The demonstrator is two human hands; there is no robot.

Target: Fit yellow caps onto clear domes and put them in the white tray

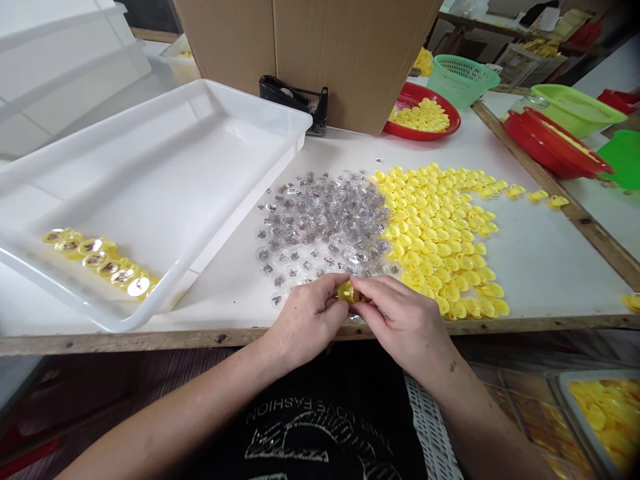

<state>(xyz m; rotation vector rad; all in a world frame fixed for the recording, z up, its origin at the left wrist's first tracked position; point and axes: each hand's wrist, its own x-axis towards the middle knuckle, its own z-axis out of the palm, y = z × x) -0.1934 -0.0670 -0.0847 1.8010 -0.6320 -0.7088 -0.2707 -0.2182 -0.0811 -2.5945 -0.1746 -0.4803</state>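
Between both hands, over the table's front edge, is one small yellow plastic cup-shaped piece (346,292). My left hand (315,315) pinches it from the left, and my right hand (400,313) grips its right side with thumb and forefinger. Whether a clear disc sits on it is hidden by the fingers. Just beyond my hands spreads a pile of clear round plastic discs with dark printed centres (320,213). To its right lie many yellow pieces (430,227) of the same kind, packed close together. Several yellow pieces with shiny discs (107,263) lie in rows inside the white tray (250,193).
A cardboard box (320,53) stands at the back, with a black tape dispenser (295,100) before it. Behind on the right are a red bowl (453,123) of yellow pieces and a green basket (463,80). A wooden strip (550,180) edges the table's right side.
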